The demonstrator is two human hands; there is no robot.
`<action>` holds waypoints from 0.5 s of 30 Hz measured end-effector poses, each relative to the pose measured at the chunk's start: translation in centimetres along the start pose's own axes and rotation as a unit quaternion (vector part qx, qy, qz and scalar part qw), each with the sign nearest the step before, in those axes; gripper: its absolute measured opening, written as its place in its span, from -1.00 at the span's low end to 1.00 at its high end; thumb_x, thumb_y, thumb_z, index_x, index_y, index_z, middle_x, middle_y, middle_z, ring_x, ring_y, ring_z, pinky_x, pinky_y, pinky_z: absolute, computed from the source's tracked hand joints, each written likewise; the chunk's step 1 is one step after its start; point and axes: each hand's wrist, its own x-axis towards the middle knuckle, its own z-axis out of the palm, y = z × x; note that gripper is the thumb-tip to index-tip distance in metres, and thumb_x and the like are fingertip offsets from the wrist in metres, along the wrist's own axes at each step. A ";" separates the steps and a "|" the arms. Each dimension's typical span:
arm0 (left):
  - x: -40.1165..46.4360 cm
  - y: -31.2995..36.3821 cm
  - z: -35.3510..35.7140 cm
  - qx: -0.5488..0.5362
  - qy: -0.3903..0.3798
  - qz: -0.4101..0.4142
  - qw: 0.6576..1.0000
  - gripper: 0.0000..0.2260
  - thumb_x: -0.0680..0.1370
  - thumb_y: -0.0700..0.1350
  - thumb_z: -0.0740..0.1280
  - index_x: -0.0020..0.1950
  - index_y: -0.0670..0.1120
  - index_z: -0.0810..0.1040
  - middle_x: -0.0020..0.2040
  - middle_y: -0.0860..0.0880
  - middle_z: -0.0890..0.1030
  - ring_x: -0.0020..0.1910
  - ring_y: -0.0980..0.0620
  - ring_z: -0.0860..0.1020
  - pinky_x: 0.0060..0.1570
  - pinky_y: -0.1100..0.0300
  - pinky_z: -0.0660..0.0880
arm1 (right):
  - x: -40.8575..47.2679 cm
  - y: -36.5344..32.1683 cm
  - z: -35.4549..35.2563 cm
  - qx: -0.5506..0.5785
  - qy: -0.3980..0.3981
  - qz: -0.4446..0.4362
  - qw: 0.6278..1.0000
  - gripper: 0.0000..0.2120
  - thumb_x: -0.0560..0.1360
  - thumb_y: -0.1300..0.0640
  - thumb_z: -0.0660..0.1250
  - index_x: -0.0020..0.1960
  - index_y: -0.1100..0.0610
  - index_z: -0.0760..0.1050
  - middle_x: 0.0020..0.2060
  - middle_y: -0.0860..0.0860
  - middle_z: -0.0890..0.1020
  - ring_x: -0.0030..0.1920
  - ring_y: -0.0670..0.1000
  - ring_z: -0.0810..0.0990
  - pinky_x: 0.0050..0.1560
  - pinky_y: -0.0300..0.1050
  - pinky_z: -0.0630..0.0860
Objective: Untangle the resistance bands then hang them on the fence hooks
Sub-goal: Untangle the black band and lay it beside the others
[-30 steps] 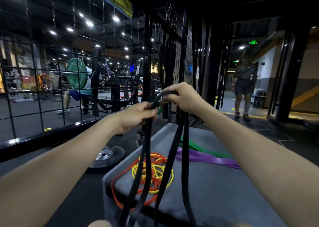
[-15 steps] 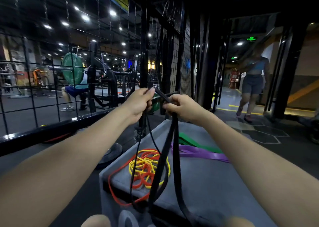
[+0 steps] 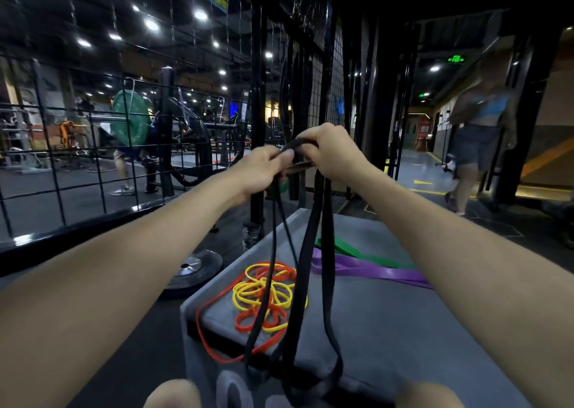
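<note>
We are seeing black bands [image 3: 313, 252] that look like matt rubber, smooth and flat, hanging from the left hand [image 3: 264, 171] and right hand [image 3: 334, 153]. The box [image 3: 388, 330] under them is showing a dull grey covering — slightly grainy, like vinyl or rubbery padding. On it, the yellow bands [image 3: 248, 292] and orange bands [image 3: 214, 339] are looking like thin, smooth rubber, while the purple band [image 3: 372, 271] is catching a soft sheen and the green band [image 3: 351, 247] is looking duller. The fence [image 3: 56, 171] is showing as black-coated metal wire — its lower rail glossy. On the floor, the weight plate [image 3: 192, 271] is gleaming with a polished metal centre.
</note>
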 end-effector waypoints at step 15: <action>0.6 -0.6 0.3 -0.273 0.097 -0.033 0.957 -0.85 0.61 -0.08 0.20 -0.14 -0.04 0.48 -0.25 0.02 0.45 -0.22 0.13 0.48 -0.08 0.13 0.54 | -3.1 2.8 2.8 0.050 -0.055 0.060 0.995 -0.84 0.54 0.21 0.23 -0.02 0.22 0.57 -0.16 0.15 0.65 -0.14 0.12 0.62 -0.05 0.04 0.56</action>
